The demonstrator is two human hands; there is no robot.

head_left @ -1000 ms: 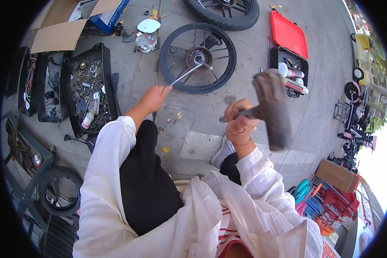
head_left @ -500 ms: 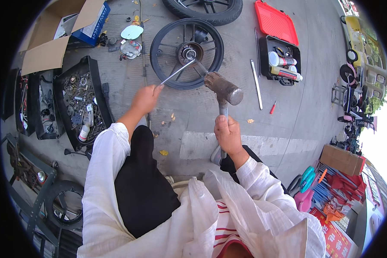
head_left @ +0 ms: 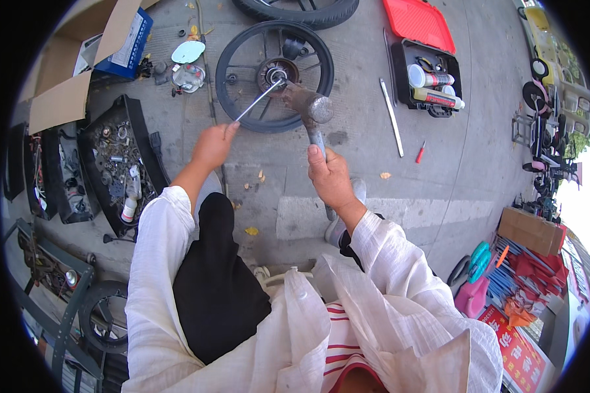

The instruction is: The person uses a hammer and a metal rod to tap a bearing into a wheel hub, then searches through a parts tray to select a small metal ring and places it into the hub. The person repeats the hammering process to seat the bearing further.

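My left hand (head_left: 213, 145) is closed around the near end of a thin metal rod (head_left: 259, 101). The rod slants away to the right, its far tip at the hub (head_left: 277, 73) of a black spoked wheel rim (head_left: 224, 98) that lies flat on the ground. Whether the tip touches the hub's inner ring, I cannot tell. In my right hand (head_left: 333, 175), fingers wrapped round the handle, is a hammer (head_left: 314, 108) with a worn, rusty head. The hammer head hangs over the near right part of the wheel rim and hides some of it.
A tire (head_left: 301, 21) lies beyond the rim. An opened toolbox (head_left: 408, 98) with a red lid, a long flat metal bar (head_left: 392, 121) and a red screwdriver (head_left: 421, 152) are at right. To the left stand a black tray of metal parts (head_left: 152, 171) and a cardboard box (head_left: 59, 105).
The hammer in my right hand has moved left and forward, closer to the wheel hub. My left hand still holds the rod at the hub. The whole view has shifted slightly.
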